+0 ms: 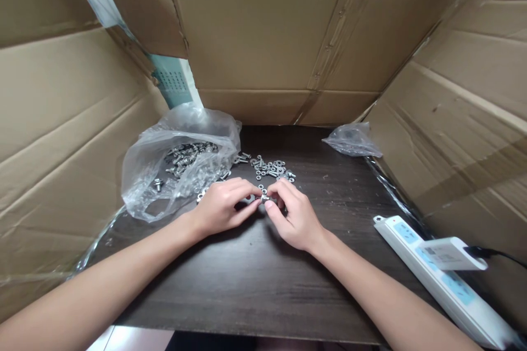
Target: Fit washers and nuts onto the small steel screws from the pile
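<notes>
Metal fastener (264, 197) in fingers (276, 216), walls (465, 88) distant

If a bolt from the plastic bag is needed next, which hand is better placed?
Likely the left hand: it is beside the plastic bag holding bolts; the right hand is farther from it.

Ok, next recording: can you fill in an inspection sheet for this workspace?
Surface: dark tabletop, a few tiny specks.
Parts: loose nuts and bolts beyond the hands; open plastic bag of bolts on the left.
Clutter: small plastic bag, far right; power strip, near right.
Grip: left hand and right hand pinch a small metal fastener.
Cables: black cable from the white adapter on the strip.
Surroundings: cardboard walls.
</notes>
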The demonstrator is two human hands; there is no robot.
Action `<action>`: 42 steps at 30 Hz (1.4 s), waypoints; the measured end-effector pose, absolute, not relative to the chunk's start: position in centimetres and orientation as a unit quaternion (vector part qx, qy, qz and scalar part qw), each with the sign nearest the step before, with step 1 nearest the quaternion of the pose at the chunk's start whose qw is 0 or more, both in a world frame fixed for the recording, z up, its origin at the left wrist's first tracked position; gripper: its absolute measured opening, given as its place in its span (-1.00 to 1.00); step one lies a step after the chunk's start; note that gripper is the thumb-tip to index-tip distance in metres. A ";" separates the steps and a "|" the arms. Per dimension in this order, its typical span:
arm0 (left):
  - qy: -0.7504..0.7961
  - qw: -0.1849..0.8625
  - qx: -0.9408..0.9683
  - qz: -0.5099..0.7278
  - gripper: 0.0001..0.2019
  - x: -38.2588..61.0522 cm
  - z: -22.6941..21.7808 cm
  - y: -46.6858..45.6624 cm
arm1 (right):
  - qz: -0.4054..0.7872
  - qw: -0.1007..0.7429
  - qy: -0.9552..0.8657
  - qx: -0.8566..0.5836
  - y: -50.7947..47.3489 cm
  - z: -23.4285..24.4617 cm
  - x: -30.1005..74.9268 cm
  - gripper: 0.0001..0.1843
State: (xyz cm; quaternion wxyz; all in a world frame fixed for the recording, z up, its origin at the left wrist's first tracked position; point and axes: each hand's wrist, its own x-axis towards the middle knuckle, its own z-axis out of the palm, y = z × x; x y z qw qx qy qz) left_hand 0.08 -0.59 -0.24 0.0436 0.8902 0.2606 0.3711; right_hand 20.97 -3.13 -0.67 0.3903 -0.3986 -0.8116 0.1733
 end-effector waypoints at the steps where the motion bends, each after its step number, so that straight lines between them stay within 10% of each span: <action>1: 0.260 0.045 0.891 0.370 -0.86 0.1 -0.3 -0.6 | 0.171 0.389 -0.813 -0.398 -3.1 -0.7 21.0 -0.96; 36: 0.261 0.057 0.892 0.365 -0.86 0.0 -0.5 -0.5 | 0.146 0.345 -0.829 -0.416 -2.6 -1.3 20.9 -0.60; 42: 0.272 0.057 0.885 0.374 -0.87 -0.1 -0.5 -0.4 | 0.165 0.382 -0.810 -0.414 -3.0 -0.7 21.0 -0.87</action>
